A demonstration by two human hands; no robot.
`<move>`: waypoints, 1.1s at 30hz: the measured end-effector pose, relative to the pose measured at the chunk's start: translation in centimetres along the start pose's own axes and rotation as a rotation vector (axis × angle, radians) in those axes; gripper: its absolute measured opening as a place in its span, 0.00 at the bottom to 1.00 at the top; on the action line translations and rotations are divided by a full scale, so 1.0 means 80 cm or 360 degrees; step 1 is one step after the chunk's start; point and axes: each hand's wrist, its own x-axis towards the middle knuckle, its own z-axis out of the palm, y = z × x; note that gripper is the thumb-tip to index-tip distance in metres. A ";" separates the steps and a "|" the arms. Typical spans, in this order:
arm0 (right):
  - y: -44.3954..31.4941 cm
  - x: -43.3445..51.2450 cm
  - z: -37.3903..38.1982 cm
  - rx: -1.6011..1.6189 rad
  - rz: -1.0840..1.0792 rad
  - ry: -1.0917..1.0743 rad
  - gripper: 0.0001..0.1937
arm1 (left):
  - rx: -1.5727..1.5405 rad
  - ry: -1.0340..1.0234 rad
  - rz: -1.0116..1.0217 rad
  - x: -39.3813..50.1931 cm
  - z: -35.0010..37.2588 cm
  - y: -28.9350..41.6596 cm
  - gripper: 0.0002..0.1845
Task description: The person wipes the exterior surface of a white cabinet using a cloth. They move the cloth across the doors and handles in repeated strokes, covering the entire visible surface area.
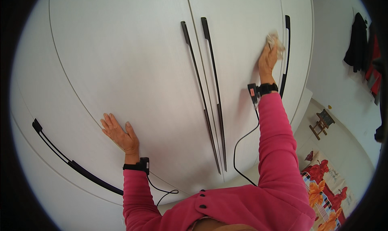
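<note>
A tall white wardrobe [130, 73] with long black door handles fills most of the view. My right hand [268, 59] grips a crumpled pale cloth [275, 42] against the door, just left of the rightmost black handle [288, 43]. The cloth looks slightly blurred. Lower on the left, my left hand [119, 135] is at the door surface with its palm towards the panel, fingers apart and nothing in it. Between my hands run two parallel handles, the left one [194, 61] and the right one [213, 61], either side of a door seam.
Each wrist wears a black strap with a small device and a cable [235, 152]. At right, a small folding stool [323, 122] stands on the tiled floor. Nearer lies fabric with a leaf print [326, 188]. A dark jacket [356, 44] hangs on the wall.
</note>
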 end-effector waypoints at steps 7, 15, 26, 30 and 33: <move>-0.178 0.021 0.109 0.0427 -0.0726 -0.0545 0.21 | -0.0036 -0.0003 0.0030 -0.001 -0.003 0.002 0.32; -0.174 -0.099 0.034 0.0362 -0.0628 -0.0804 0.30 | -0.0014 -0.0023 0.0074 -0.001 -0.006 0.004 0.32; -0.054 -0.409 -0.199 0.0042 -0.0040 -0.1439 0.29 | 0.0008 0.0048 0.0145 -0.003 0.010 -0.001 0.33; -0.039 -0.457 -0.260 0.0108 0.0360 -0.1655 0.23 | -0.0008 0.0009 0.0096 -0.005 0.009 -0.003 0.34; -0.039 -0.418 -0.248 -0.0150 0.1342 -0.1253 0.17 | 0.0042 -0.0036 0.0099 -0.005 0.005 -0.005 0.34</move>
